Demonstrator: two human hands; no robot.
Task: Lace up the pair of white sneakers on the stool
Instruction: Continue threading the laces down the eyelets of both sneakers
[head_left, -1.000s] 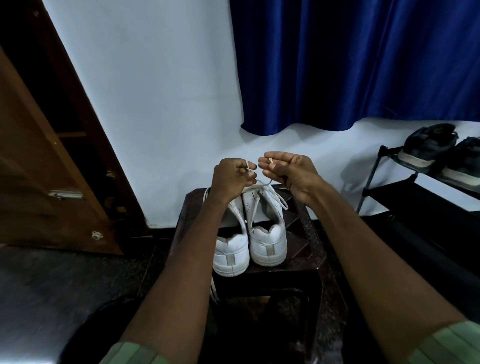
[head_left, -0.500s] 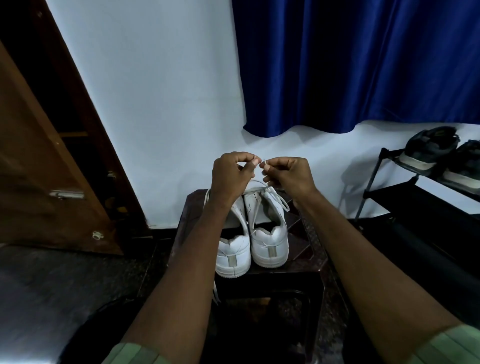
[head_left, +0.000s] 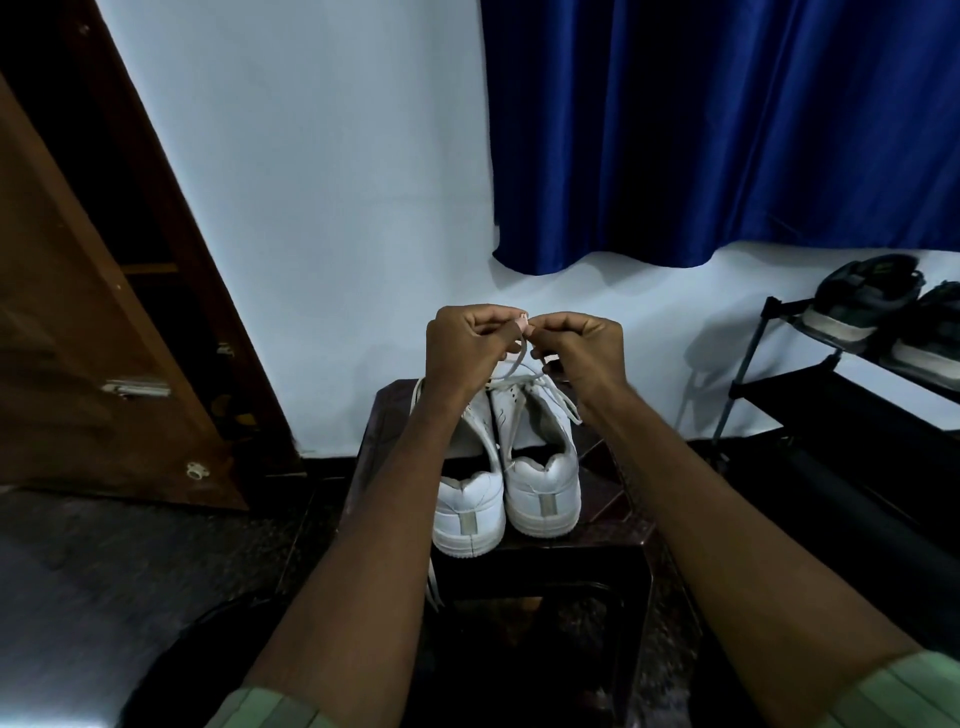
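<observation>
Both sneakers stand heels-near on the stool. Left hand and right hand – fingers curled – pinch the lace ends together above the right shoe (threading underway, judged). Next: feed a tip through an eyelet.

Dark stool carries two white sneakers side by side, heels toward the camera.

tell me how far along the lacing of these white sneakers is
Done: the right sneaker shows lace crossing its upper eyelets. In hand: the left hand and right hand pinch that lace's ends together above it. Left: the left sneaker looks unfinished, its loose lace dangling off the stool.
</observation>
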